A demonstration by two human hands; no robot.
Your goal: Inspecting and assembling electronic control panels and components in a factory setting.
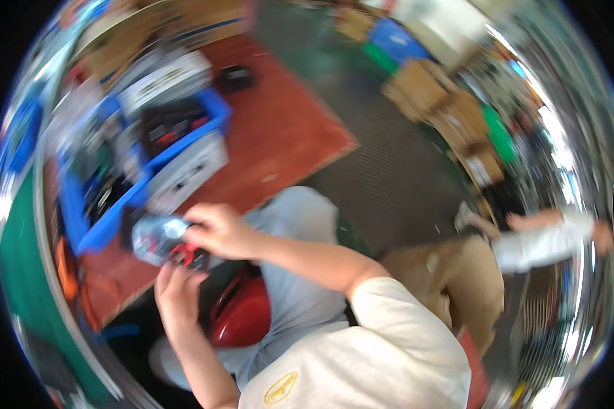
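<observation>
Over the near edge of the red-topped table I hold a blurred item with a glossy, see-through bluish body (158,238) and a red and black part (189,258). Its exact kind cannot be made out. My right hand (218,230) is closed on its right side. From below, my left hand (177,290) grips the red and black part with thumb and fingers. Just beyond the item, blue bins (155,178) hold dark, red and green pieces. White boxes (189,170) with dark marks rest at the bins.
A small black object (235,78) lies farther back on the red tabletop (280,116). An orange tool or cord (66,269) is by the left edge. Cardboard boxes (450,112) line the floor at right. Another person's arm (542,242) shows at far right.
</observation>
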